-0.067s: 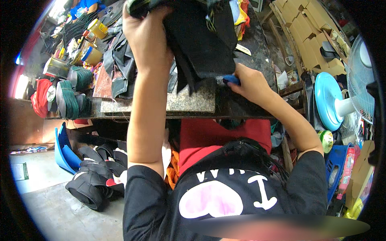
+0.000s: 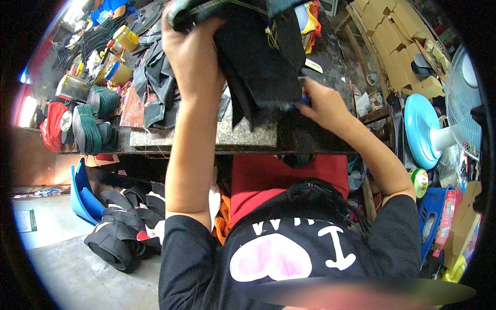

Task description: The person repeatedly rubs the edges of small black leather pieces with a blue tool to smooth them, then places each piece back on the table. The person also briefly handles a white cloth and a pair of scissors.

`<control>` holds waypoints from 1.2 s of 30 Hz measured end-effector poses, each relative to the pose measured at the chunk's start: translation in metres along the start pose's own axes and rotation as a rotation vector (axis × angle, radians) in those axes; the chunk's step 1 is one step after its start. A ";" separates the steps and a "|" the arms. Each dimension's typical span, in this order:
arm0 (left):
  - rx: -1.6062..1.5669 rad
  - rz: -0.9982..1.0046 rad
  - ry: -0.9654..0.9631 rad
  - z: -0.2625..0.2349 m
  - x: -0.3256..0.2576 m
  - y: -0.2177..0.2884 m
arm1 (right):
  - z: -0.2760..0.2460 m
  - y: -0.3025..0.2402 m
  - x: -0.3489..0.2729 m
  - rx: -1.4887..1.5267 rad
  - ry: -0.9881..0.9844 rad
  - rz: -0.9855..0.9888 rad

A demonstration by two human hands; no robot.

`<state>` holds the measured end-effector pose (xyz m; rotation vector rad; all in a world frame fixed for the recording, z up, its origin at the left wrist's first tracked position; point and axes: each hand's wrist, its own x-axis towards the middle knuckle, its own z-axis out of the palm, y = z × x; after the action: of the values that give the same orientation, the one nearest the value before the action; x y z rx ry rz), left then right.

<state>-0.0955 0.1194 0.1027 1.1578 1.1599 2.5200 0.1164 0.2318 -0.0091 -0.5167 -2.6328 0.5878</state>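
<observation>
Left hand (image 2: pixel 194 49) grips the black material piece (image 2: pixel 258 67) closed; right hand (image 2: pixel 323 106), closed on a blue tool (image 2: pixel 305 99), works its edge; steady holding seems needed next

Fingertips of the left hand (image 2: pixel 194 51) buried in black fabric (image 2: pixel 258 62), its top cut off by the frame edge.
</observation>
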 end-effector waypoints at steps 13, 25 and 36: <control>0.998 0.141 -0.395 -0.009 -0.080 -0.050 | -0.094 0.037 0.079 0.476 0.431 0.073; 0.914 0.150 -0.298 -0.023 -0.094 -0.057 | 0.020 -0.119 0.284 0.429 -0.237 -0.245; 0.819 0.104 -0.366 -0.026 -0.099 -0.073 | 0.166 -0.223 0.391 0.002 -0.190 -0.505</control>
<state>-0.0579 0.1140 -0.0175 1.7703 2.1185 1.7561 -0.3508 0.1572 0.0702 0.2190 -2.7820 0.4922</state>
